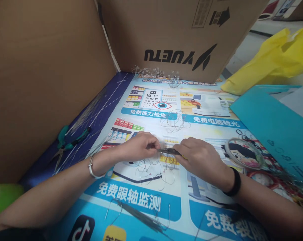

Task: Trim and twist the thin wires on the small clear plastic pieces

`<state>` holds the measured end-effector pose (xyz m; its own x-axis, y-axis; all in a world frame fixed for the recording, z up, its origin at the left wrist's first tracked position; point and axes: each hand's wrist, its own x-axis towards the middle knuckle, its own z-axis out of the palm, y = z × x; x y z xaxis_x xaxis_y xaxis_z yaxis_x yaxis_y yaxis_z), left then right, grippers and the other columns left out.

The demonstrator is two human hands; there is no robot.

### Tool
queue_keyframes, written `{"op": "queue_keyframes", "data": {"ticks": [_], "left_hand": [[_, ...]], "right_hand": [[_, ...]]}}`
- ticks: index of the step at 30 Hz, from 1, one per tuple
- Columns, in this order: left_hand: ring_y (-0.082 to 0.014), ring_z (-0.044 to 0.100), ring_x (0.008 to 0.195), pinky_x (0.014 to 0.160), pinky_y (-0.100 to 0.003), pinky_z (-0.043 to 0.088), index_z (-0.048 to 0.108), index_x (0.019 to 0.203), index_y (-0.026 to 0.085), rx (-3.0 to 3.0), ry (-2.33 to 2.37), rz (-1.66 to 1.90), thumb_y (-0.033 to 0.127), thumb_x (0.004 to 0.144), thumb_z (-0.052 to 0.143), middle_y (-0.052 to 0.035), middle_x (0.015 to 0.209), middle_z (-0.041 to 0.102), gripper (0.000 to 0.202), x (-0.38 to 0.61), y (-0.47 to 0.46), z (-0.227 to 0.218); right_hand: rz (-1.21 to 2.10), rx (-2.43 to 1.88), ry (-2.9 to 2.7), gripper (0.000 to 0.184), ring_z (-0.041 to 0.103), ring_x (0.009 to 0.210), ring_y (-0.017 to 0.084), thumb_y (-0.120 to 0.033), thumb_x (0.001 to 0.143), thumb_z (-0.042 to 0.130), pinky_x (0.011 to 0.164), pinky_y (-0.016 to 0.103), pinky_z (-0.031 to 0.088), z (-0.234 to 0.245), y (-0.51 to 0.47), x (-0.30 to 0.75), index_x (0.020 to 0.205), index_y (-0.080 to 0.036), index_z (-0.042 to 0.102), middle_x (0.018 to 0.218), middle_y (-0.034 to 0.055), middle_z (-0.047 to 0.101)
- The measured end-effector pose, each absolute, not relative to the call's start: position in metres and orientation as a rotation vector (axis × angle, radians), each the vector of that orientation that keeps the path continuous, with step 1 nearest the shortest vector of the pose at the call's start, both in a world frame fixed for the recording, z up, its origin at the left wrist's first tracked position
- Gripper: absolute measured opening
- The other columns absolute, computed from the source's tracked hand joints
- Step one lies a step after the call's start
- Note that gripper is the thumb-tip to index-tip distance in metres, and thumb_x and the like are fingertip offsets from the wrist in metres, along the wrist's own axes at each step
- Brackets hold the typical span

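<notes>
Two hands meet over the printed poster (184, 201), and it's all about the narrow gap between them! The right hand (200, 155) is wrapped firmly around dark long-nose pliers (170, 151), their long axis running sideways, nose aimed straight at the left hand (143, 145). Thumb and forefinger there are pinched together right at the tip, apparently on the bent wire piece (153, 164), whose loops show just below, toward the wearer. Knuckles up on the right, forearms slanting in from either side; whether the jaws bite wire, nobody can tell.
</notes>
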<state>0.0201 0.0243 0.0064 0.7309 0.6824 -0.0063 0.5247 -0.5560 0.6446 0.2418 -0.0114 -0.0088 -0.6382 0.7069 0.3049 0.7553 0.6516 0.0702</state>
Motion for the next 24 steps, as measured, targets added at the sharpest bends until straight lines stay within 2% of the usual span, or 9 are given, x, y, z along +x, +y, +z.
{"op": "queue_keyframes", "data": {"ticks": [5, 12, 18, 24], "left_hand": [[-0.0115, 0.051, 0.069, 0.071, -0.026, 0.037, 0.056, 0.07, 0.018, 2.338, 0.879, 0.325, 0.011, 0.073, 0.048, 0.0006, 0.071, 0.059, 0.011, 0.02, 0.025, 0.007], [-0.0094, 0.048, 0.064, 0.068, -0.024, 0.035, 0.054, 0.067, 0.016, 2.366, 0.874, 0.271, 0.009, 0.073, 0.047, 0.0018, 0.066, 0.055, 0.012, 0.022, 0.025, 0.01], [-0.0108, 0.052, 0.07, 0.07, -0.025, 0.037, 0.057, 0.071, 0.017, 2.347, 0.874, 0.259, 0.01, 0.073, 0.045, -0.0003, 0.074, 0.061, 0.013, 0.022, 0.026, 0.009], [-0.011, 0.052, 0.069, 0.069, -0.025, 0.037, 0.058, 0.071, 0.016, 2.35, 0.888, 0.245, 0.011, 0.073, 0.045, -0.0005, 0.071, 0.061, 0.014, 0.023, 0.026, 0.01]], "right_hand": [[-0.502, -1.097, -2.682, 0.013, 0.042, 0.066, 0.017, -0.022, 0.083, 0.051, 0.061, 0.031, 0.023, -0.002, -0.01, 0.244, 0.073, -0.02, 0.06, 0.066, 0.0023, 0.053], [-0.736, -1.025, -2.712, 0.011, 0.039, 0.069, 0.019, -0.02, 0.085, 0.05, 0.062, 0.034, 0.022, 0.004, -0.012, 0.246, 0.088, -0.019, 0.06, 0.069, 0.0032, 0.051], [-0.791, -1.013, -2.734, 0.015, 0.039, 0.068, 0.019, -0.017, 0.085, 0.048, 0.06, 0.035, 0.022, 0.01, -0.015, 0.245, 0.091, -0.017, 0.061, 0.07, 0.0043, 0.052], [-0.798, -1.015, -2.73, 0.017, 0.039, 0.068, 0.02, -0.016, 0.086, 0.047, 0.06, 0.035, 0.022, 0.011, -0.016, 0.242, 0.093, -0.016, 0.062, 0.071, 0.0049, 0.054]]}}
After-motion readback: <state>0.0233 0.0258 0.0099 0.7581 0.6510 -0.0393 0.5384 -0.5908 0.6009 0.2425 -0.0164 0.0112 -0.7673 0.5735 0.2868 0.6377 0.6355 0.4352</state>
